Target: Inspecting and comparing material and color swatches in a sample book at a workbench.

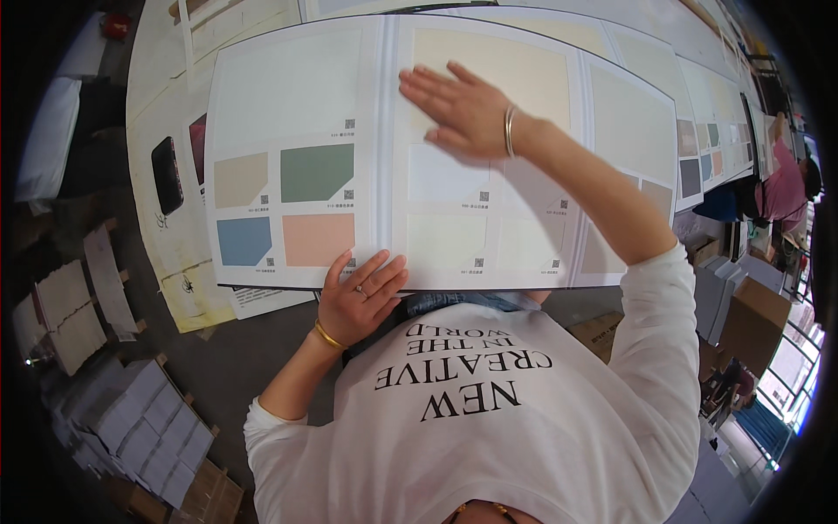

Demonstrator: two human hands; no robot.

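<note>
A wide colour sample book lies open on the table in front of me, its fold-out right side spread flat. Its left page carries a green swatch, a blue swatch and a salmon swatch, while the right pages hold pale cream and white ones. My right hand, with a bangle on the wrist, is over the large cream swatch, fingers stretched out and holding nothing. At the lower edge near the fold, my left hand rests its extended fingers on the page; its thumb is partly hidden.
A dark phone lies left of the book on the table. More swatch boards continue to the right, where a person in pink works. Stacked paper bundles stand lower left, and a cardboard box stands at right.
</note>
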